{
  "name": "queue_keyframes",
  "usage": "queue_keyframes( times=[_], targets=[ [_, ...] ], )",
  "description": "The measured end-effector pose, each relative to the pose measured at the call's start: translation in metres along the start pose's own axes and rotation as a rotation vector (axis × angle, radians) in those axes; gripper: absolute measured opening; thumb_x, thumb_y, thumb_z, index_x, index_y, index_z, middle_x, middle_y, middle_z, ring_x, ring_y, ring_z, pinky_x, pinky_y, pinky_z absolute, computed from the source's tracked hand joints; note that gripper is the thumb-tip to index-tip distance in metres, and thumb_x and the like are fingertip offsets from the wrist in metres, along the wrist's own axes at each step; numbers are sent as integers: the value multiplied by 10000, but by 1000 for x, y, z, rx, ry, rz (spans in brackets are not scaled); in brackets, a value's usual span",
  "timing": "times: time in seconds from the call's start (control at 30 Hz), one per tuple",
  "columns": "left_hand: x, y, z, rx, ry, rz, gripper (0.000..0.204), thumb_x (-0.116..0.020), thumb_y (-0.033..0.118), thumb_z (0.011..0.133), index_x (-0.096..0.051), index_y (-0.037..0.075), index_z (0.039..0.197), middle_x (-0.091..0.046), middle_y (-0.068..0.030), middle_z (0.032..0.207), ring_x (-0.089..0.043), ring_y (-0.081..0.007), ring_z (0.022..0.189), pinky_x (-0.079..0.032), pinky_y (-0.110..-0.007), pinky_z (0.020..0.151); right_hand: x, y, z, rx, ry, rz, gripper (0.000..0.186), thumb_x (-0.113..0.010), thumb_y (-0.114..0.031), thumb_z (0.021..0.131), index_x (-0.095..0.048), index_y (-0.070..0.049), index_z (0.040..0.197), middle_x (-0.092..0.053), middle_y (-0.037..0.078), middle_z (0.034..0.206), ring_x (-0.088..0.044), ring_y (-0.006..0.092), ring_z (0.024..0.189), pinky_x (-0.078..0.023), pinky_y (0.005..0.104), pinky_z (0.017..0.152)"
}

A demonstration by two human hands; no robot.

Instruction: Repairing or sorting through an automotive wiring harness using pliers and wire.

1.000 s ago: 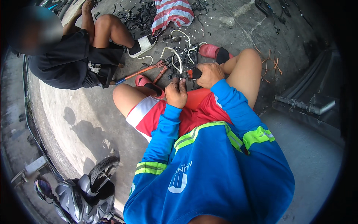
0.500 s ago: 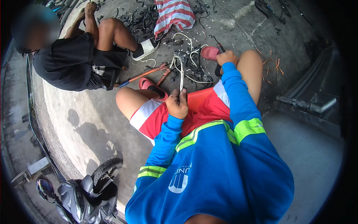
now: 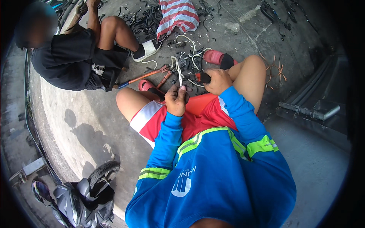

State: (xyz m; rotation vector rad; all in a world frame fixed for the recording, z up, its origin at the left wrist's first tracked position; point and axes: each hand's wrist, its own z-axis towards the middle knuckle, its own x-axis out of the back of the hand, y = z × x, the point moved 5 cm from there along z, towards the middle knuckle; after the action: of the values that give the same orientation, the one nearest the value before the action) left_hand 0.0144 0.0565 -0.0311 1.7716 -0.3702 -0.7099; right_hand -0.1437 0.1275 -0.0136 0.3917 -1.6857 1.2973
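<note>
My left hand [image 3: 176,100] pinches a white cable [image 3: 180,77] between thumb and fingers in front of my lap. The cable's doubled end rises out of the grip, and more of it loops over the ground. My right hand [image 3: 218,81] is closed around the dark handle of a knife-like tool [image 3: 198,77] with a red-orange part. That tool points left toward the cable, just right of my left hand; its thin tip is hard to make out, and I cannot tell whether it touches the cable.
Long-handled orange cutters [image 3: 146,74] lie beyond my left knee. Black scraps [image 3: 138,22] and a red-and-white striped sack [image 3: 176,17] are farther off. A co-worker [image 3: 72,60] sits at the left. A motorcycle [image 3: 85,197] stands lower left, copper-coloured wires [image 3: 276,70] lie right.
My right hand has come down and left with the knife-like tool, from beside my right foot to near the cable. My left hand has shifted slightly left, still gripping the cable.
</note>
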Motion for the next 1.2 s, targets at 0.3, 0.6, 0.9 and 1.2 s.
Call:
queue_keyframes(
  times=[0.3, 0.6, 0.9, 1.2],
  targets=[
    [10, -14, 4, -115, 64, 242, 231, -479, 163, 902, -503, 6, 734, -495, -19, 570, -421, -82, 514, -332, -236, 465, -20, -7, -1, 59, -29, -48, 281, -616, -207, 585, -635, -50, 817, -620, 176, 787, -595, 365, 752, -470, 447, 706],
    [5, -7, 3, -181, 83, 399, 263, -480, 143, 893, -482, -9, 679, -469, -61, 535, -413, -116, 494, -344, -282, 466, -18, -9, -2, 26, -18, -49, 283, -577, -168, 567, -648, -49, 813, -623, 190, 793, -596, 368, 749, -473, 441, 711],
    [3, 3, 1, -248, 88, 517, 243, -492, 146, 891, -513, -18, 712, -469, -59, 537, -404, -112, 488, -339, -276, 456, -23, -7, 2, -49, -60, 6, 207, -565, -157, 557, -635, -60, 726, -594, 220, 709, -580, 402, 704, -472, 460, 683],
    [8, -4, -28, -374, 95, 538, 193, -500, 130, 891, -581, -39, 844, -478, -36, 550, -406, -86, 504, -342, -230, 477, 21, 106, 36, -692, 303, 41, 220, -594, -243, 637, -653, -74, 765, -630, 205, 800, -613, 364, 781, -479, 449, 692]
  ],
)
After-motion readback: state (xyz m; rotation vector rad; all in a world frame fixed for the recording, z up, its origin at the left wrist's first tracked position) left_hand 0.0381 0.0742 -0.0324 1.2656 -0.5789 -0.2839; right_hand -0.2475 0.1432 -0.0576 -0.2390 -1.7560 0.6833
